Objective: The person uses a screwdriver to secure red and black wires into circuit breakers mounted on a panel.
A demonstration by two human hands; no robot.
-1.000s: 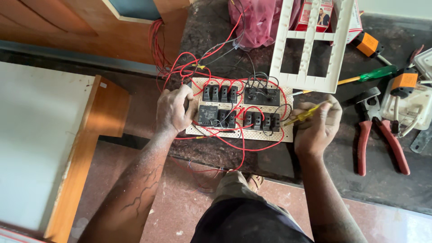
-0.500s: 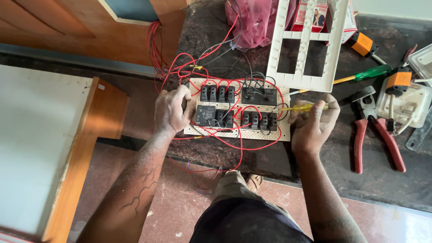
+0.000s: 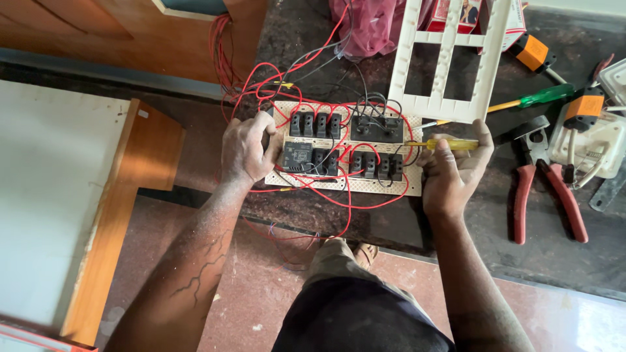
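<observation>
Seen from above, a person stands at a dark stone counter [image 3: 313, 215], knees and one foot showing at the bottom of the view.

The left hand [image 3: 244, 146] is curled around the left edge of a perforated switch board [image 3: 339, 182], fingers closed on it, thumb on top, holding it flat on the counter. The right hand [image 3: 453, 169] is closed around a yellow-handled screwdriver [image 3: 450, 144], pinching it between thumb and fingers; its tip points left at the board's right edge, near the black parts there. Whether the tip sits in a screw cannot be told.

The board lies between the two hands, back side up. Two rows of black switch bodies [image 3: 316, 124] and a larger black block [image 3: 376, 128] are already fitted, and red wires [image 3: 339, 195] loop from terminal to terminal — so the wiring looks well along. Loose red loops trail off the near edge and a bundle runs away to the upper left, so by my judgement some ends remain to be connected.

Beyond the board lies a white plastic cover frame [image 3: 450, 65] with open slots, not yet fitted. To the right are red-handled pliers [image 3: 544, 195], a green-handled screwdriver [image 3: 544, 96], and small orange and black testers [image 3: 582, 109] — all untouched. A pink bag [image 3: 372, 26] sits at the far edge, and a wooden cabinet [image 3: 98, 39] stands far left.
</observation>
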